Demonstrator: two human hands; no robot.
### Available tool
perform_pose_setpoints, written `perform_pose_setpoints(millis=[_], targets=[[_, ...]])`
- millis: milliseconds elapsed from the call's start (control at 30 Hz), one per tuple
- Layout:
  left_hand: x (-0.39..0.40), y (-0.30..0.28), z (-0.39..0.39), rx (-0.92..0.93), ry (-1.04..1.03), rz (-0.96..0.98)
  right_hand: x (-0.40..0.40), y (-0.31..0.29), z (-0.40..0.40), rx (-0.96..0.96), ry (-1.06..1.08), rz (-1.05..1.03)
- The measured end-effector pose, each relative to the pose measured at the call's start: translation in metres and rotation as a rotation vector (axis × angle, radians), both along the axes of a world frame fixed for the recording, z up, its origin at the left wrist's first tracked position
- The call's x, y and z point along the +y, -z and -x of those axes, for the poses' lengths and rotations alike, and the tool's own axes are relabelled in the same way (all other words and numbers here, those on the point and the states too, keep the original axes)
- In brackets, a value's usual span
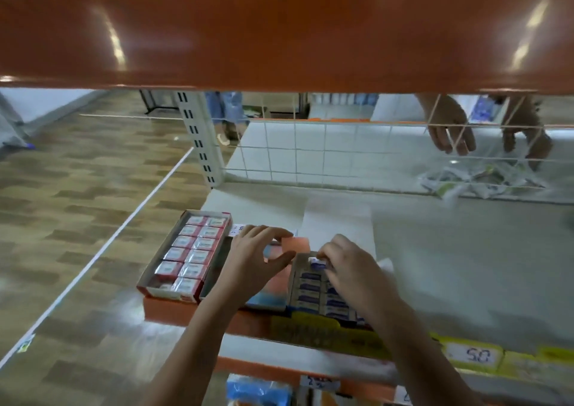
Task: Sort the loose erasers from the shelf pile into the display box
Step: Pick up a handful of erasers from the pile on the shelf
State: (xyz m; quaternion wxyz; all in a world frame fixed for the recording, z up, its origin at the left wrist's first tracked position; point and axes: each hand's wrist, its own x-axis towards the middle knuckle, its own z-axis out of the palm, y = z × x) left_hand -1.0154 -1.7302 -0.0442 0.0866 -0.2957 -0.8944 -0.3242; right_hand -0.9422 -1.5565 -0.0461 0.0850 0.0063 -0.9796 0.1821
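Eraser (317, 262) is going into the display box (323, 297) far end, right hand (351, 269) pinching it; left hand (261, 256) is pinching the orange flap (296, 244) beside it, likely clearing access.

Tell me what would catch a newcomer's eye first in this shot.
The glossy orange shelf beam fills the top. Low in the middle, the left hand pinches an orange flap while the right hand places an eraser into the display box. A red box of packs sits left.
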Motion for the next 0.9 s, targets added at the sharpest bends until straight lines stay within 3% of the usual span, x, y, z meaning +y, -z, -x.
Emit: perform_pose_setpoints(millis=[433,733,900], targets=[[-0.009,0.006,0.021,-0.035,0.172,-0.028,-0.027,0.01,0.003,0.016,0.229,0.159],[-0.009,0.004,0.024,-0.007,0.215,-0.021,-0.032,0.018,0.004,-0.031,0.212,0.068],[-0.036,-0.001,0.036,-0.005,0.134,0.002,-0.031,0.018,0.004,0.018,0.207,0.084]])
